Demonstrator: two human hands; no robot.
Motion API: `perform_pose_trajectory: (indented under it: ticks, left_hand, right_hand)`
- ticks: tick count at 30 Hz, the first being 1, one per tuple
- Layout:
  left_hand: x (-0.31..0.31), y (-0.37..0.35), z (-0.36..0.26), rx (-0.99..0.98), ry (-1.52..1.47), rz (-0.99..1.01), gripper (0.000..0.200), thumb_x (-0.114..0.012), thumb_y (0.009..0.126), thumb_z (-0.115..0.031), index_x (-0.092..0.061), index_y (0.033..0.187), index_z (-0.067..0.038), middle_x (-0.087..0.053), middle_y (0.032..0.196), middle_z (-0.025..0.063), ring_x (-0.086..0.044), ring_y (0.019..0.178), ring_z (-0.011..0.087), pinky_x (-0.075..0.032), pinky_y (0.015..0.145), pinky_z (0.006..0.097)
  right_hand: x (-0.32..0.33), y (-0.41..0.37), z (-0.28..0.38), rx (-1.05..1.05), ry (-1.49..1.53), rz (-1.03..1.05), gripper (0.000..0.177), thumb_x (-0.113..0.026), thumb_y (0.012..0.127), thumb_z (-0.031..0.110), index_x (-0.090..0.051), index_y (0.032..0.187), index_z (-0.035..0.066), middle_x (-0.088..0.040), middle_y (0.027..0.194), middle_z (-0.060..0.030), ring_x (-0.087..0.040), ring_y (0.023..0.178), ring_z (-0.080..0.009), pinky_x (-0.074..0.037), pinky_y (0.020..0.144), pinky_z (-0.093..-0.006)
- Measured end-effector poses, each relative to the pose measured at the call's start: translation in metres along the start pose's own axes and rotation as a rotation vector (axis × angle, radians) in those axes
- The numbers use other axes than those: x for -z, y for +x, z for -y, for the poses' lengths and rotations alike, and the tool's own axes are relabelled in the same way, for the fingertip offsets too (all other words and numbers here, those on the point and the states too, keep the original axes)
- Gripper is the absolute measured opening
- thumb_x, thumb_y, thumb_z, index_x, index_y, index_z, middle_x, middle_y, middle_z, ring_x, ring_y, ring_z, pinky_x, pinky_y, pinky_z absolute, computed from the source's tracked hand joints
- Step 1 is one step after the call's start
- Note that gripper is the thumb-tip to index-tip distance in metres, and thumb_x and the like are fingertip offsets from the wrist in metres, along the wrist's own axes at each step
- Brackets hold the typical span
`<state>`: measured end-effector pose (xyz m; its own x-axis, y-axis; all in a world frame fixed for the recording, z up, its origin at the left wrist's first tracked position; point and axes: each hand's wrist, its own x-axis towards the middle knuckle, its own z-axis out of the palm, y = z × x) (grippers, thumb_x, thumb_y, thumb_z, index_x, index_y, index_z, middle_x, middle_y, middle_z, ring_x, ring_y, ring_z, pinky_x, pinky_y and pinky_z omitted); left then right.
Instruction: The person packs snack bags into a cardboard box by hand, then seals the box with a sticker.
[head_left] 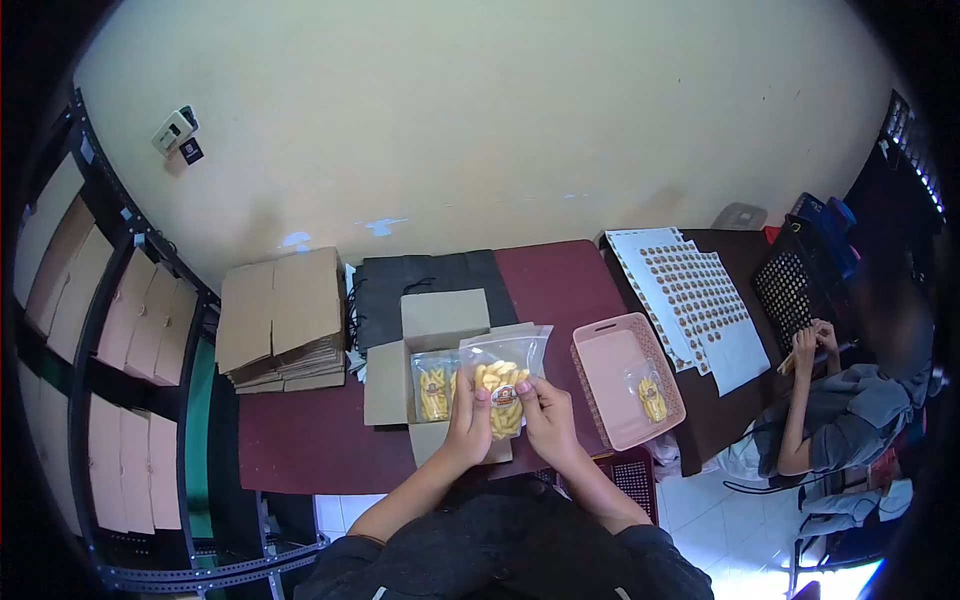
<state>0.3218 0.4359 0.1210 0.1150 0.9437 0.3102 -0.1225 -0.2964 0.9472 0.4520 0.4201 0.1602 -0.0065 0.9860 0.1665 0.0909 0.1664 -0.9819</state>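
Note:
Between my two hands is a clear snack pouch (505,372) filled with pale yellow pieces, a round label on its front. My left hand (468,415) grips its left side, the thumb pressed near the label. On the right side my right hand (548,415) holds it the same way. Behind and below the pouch stands an open cardboard box (386,385) with its flaps folded out. Inside the box a similar labelled pouch (433,388) shows at the left; the rest of the inside is partly hidden by my hands and the held pouch.
A pink basket (610,390) to the right holds one pouch (651,398). Flattened cartons (280,315) are stacked at left. Sheets of round labels (690,300) lie on the dark table, where a person (850,410) sits beside a black crate (785,285). Shelves with boxes (125,330) line the left.

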Motion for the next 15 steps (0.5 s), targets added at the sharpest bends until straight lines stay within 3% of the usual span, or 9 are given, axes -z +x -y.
perform_pose_trajectory:
  ticks: [1,3,5,6,11,13,15]
  left_hand:
    - [0.011,-0.001,0.002,-0.007,0.146,0.045,0.047,-0.034,0.099,-0.032,-0.024,0.132,0.0,-0.045,0.117,0.0114,-0.046,0.108,0.017,-0.04,0.091,0.0302]
    - [0.028,-0.005,0.006,0.045,0.139,0.075,0.051,-0.04,0.097,-0.028,-0.019,0.133,0.0,-0.043,0.119,0.0113,-0.044,0.112,0.0174,-0.038,0.093,0.0311]
    - [0.04,-0.004,-0.019,0.137,-0.01,0.292,0.057,-0.05,0.094,-0.02,-0.016,0.134,0.0,-0.042,0.12,0.0104,-0.042,0.113,0.0166,-0.037,0.095,0.0312]
    - [0.048,-0.003,-0.026,0.214,-0.03,0.352,0.062,-0.055,0.089,-0.01,-0.014,0.135,0.0,-0.042,0.121,0.0099,-0.043,0.113,0.0156,-0.037,0.095,0.0309]
    - [0.087,-0.014,-0.023,0.076,0.229,0.484,0.053,-0.051,0.089,-0.007,-0.021,0.133,0.002,-0.044,0.12,0.0113,-0.046,0.111,0.0152,-0.04,0.093,0.0304]
    - [0.098,-0.015,-0.029,0.263,0.204,0.602,0.048,-0.05,0.091,-0.016,-0.027,0.127,0.005,-0.046,0.122,0.0201,-0.049,0.112,0.0252,-0.038,0.095,0.0333]
    - [0.106,-0.017,-0.036,0.178,0.27,0.594,0.045,-0.048,0.092,-0.017,-0.029,0.126,0.007,-0.045,0.124,0.0226,-0.048,0.114,0.0274,-0.037,0.096,0.0336]
  right_hand:
    - [-0.004,0.0,-0.003,-0.029,0.073,0.017,0.033,-0.046,0.097,0.026,-0.06,0.095,-0.003,-0.063,0.079,-0.0042,-0.054,0.075,-0.0041,-0.045,0.064,-0.0219]
    - [-0.013,-0.002,-0.004,-0.042,0.011,0.032,0.036,-0.042,0.098,0.029,-0.059,0.096,-0.003,-0.063,0.08,-0.0036,-0.054,0.077,-0.0046,-0.044,0.066,-0.0217]
    - [-0.022,-0.003,-0.003,0.032,-0.011,-0.012,0.034,-0.044,0.097,0.029,-0.057,0.098,-0.003,-0.061,0.074,-0.0061,-0.054,0.07,-0.0077,-0.045,0.063,-0.0258]
    - [-0.02,-0.006,0.009,-0.066,-0.06,0.07,0.031,-0.053,0.093,0.026,-0.057,0.101,-0.003,-0.064,0.082,-0.0079,-0.057,0.078,-0.0094,-0.047,0.069,-0.0276]
    - [-0.042,-0.015,0.004,-0.095,0.042,0.161,0.034,-0.066,0.084,0.02,-0.058,0.105,-0.005,-0.066,0.089,-0.0095,-0.059,0.083,-0.0105,-0.048,0.074,-0.0278]
    - [-0.041,-0.007,0.01,-0.189,0.038,0.271,0.033,-0.07,0.079,0.014,-0.06,0.105,-0.005,-0.066,0.091,-0.0099,-0.059,0.084,-0.0106,-0.048,0.076,-0.0281]
    - [-0.043,-0.001,0.019,-0.169,0.046,0.377,0.031,-0.068,0.08,0.012,-0.061,0.105,-0.004,-0.067,0.091,-0.0095,-0.059,0.084,-0.0106,-0.047,0.077,-0.0278]
